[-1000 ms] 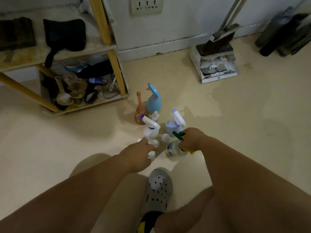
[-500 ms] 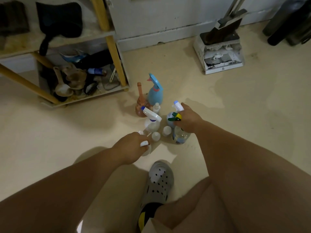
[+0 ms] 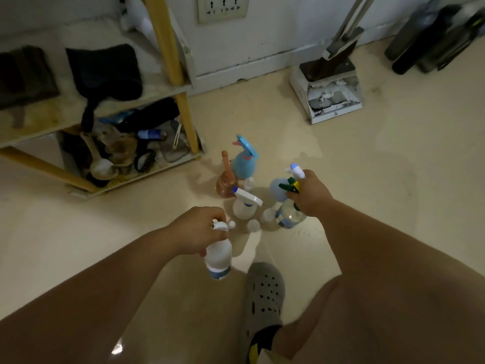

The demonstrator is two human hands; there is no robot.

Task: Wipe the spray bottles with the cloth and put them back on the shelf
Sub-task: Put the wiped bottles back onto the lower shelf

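The white spray bottle [image 3: 218, 254] hangs clear of the floor, tilted, in my left hand [image 3: 198, 229], whose fingers curl round its neck just under the trigger head. My right hand [image 3: 311, 197] clamps on the green-and-yellow trigger of a clear spray bottle [image 3: 288, 216]; I cannot tell whether its base has left the floor. My hands are apart, one bottle in each, both arms stretched forward and down from a crouch, palms turned downward.

I judge this to be the picking-up step: neither hand has a cloth, so no wiping is under way. The next move calls for freeing one hand, fetching a cloth, and rubbing a bottle down before it goes to the shelf.

Between my hands, on the floor, stand a white bottle with a blue-tipped nozzle [image 3: 245, 207], a pale blue round bottle [image 3: 278, 189] just behind my right knuckles, a taller blue sprayer [image 3: 245, 162] and an orange-brown bottle [image 3: 226, 181] beside it, with small white caps [image 3: 253, 225] near them.

The yellow-legged shelf [image 3: 44, 119] sits off to the left, a dark cloth [image 3: 105, 72] lying on its board and brushes cluttering the tier below. My grey clog [image 3: 263, 292] is just under the lifted bottle.
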